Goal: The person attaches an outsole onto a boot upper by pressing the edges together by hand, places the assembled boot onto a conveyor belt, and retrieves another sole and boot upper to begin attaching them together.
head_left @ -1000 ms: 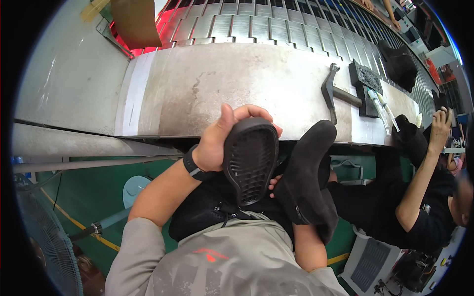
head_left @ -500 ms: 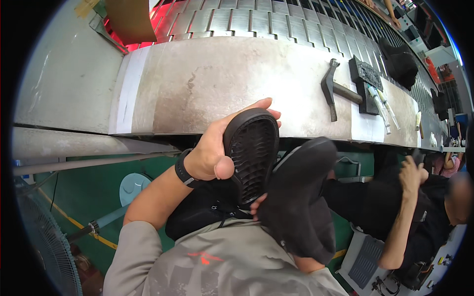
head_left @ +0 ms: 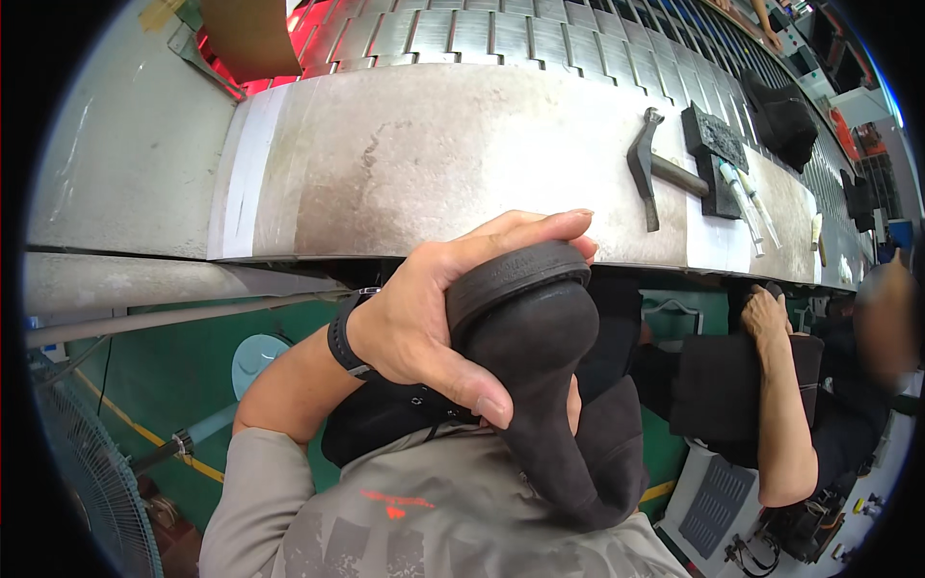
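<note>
My left hand [head_left: 434,303] is wrapped over the end of a black rubber sole [head_left: 501,279]. That sole lies against the foot of a black suede boot [head_left: 540,332], and my left thumb presses on the boot's side. The boot's soft shaft [head_left: 617,453] folds down against my lap. Of my right hand [head_left: 575,405] only a little shows behind the boot, gripping it from beneath; the rest is hidden.
A bench [head_left: 405,173] runs ahead, with a hammer [head_left: 665,173], a dark block [head_left: 715,144] and two syringes [head_left: 747,207] on it. A slatted metal conveyor [head_left: 482,39] carries another black boot [head_left: 780,120]. At the right a co-worker's hand [head_left: 766,313] holds something dark. A fan [head_left: 101,482] stands at left.
The sole has been turned from showing its ribbed inside and now sits against the boot's foot. The boot has tilted and moved left under my left hand. The co-worker's arm has shifted.
</note>
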{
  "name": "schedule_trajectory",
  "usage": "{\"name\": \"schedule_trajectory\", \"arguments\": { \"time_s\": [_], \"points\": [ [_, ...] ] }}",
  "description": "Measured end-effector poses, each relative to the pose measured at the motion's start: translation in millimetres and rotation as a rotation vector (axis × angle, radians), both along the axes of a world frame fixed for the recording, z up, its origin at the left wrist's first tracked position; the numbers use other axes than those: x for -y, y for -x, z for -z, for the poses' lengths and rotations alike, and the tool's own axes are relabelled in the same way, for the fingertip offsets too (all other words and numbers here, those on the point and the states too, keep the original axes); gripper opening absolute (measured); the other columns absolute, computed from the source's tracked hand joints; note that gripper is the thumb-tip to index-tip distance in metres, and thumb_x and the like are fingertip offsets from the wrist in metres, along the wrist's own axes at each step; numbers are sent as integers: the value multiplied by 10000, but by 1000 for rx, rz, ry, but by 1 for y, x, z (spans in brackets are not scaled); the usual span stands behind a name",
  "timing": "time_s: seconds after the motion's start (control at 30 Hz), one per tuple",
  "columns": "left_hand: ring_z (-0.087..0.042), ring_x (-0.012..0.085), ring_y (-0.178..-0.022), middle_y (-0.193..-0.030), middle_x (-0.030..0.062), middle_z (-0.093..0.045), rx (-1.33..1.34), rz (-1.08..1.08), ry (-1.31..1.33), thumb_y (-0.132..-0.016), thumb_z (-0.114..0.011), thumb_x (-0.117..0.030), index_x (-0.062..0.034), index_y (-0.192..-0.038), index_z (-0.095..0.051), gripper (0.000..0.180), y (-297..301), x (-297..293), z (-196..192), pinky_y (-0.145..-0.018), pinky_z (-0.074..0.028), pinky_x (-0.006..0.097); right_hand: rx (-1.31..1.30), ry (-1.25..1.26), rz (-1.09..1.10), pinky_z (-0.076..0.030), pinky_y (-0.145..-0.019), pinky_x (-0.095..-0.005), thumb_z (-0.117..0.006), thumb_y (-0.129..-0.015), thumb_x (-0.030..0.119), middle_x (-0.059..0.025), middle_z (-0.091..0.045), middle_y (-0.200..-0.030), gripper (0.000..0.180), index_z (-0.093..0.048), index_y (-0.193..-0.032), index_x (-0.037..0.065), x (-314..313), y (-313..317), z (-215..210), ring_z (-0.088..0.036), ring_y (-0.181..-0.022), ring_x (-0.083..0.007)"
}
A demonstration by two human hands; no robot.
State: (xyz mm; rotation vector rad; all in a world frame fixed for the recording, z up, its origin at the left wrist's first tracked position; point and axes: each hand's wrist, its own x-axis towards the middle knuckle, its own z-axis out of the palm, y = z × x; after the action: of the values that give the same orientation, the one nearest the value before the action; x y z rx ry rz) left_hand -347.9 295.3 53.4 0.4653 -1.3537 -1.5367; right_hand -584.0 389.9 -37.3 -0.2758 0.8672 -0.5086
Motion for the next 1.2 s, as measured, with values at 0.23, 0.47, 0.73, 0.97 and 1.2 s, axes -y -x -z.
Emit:
{"name": "schedule_trajectory", "arguments": {
  "time_s": [0.23,0.47,0.73,0.97,1.2],
  "points": [
    [-543,343,-1420,-1518,254,-536,48,-7,9,-574,-1056,-348,38,-1641,-391,1315,-1,0,-2,-1173,-456,466,-37,34,-9,-635,-805,-478,-406,-1089,506,-344,-715,-1155,709,-587,-1356,-125,-1,-3,-4,-740,-1022,-436],
    [-549,346,-1414,-1500,255,-548,78,-21,38,-609,-1027,-364,35,-1643,-390,1278,-1,2,1,-1172,-456,470,-74,83,-28,-637,-790,-473,-398,-1091,512,-341,-719,-1140,715,-586,-1353,-126,-1,-5,-12,-745,-1002,-429],
    [-555,223,-1345,-1508,158,-536,85,18,70,-726,-983,-306,14,-1649,-399,1138,-1,5,1,-1153,-435,340,-127,162,-46,-639,-773,-467,-389,-1094,518,-337,-723,-1124,722,-585,-1350,-128,10,-5,-32,-751,-978,-421],
    [-565,226,-1340,-1507,153,-552,79,-6,36,-736,-973,-281,10,-1645,-408,1110,0,3,0,-1154,-438,345,-189,213,-75,-642,-759,-461,-381,-1097,523,-333,-727,-1109,728,-585,-1347,-129,18,-13,-24,-756,-957,-414],
    [-571,257,-1377,-1524,180,-560,172,-54,-101,-709,-961,-295,45,-1643,-379,1152,4,4,-2,-1183,-445,390,-270,332,-110,-644,-744,-456,-373,-1100,529,-330,-732,-1095,734,-584,-1344,-131,20,-18,-27,-761,-937,-407]
  ]
}}
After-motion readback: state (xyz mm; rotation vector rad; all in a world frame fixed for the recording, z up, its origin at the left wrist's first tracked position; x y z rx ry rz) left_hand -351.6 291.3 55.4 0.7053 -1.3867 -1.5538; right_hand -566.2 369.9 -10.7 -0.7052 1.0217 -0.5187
